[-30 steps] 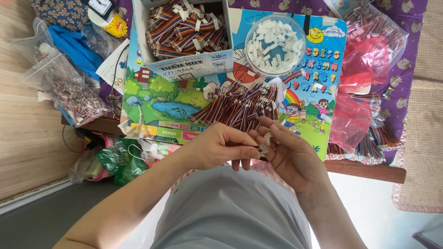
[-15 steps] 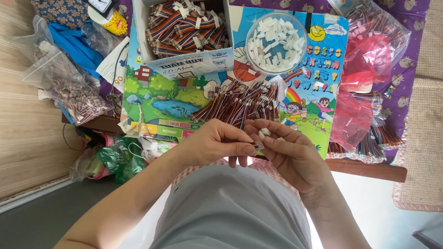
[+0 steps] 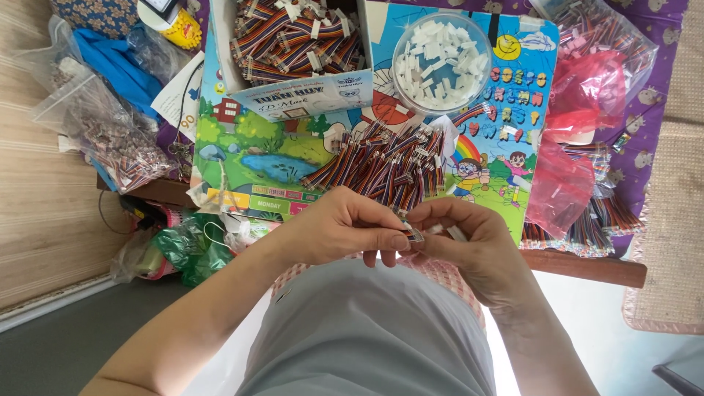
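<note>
I am pinching a small ribbon-cable piece point(image 3: 413, 235) between the thumb and fingertips of my left hand point(image 3: 345, 233), and my right hand point(image 3: 469, 246) is closing on the same piece from the other side, its thumb and forefinger meeting my left fingertips so that both hands are touching over it. The piece is sitting right between the two hands, just above my lap, and a short white connector end point(image 3: 456, 233) is sticking out by my right fingers; how firmly my right hand is gripping it I cannot tell, since my fingers are covering most of it. Just beyond my knuckles a loose heap of multicoloured ribbon cables point(image 3: 385, 165) is lying on a colourful cartoon mat point(image 3: 257, 158). Further out from my left hand an open cardboard box point(image 3: 301, 51) is holding more bundled cables, and beyond my right hand a round clear tub point(image 3: 441, 62) is holding small white connectors. Off to the outside of my right hand red plastic bags point(image 3: 579, 125) and more cable bundles are lying on a purple cloth point(image 3: 653, 139). Off to the outside of my left hand a clear bag of small parts point(image 3: 110, 136) is resting, with green plastic bags point(image 3: 191, 246) nearer my left forearm.
</note>
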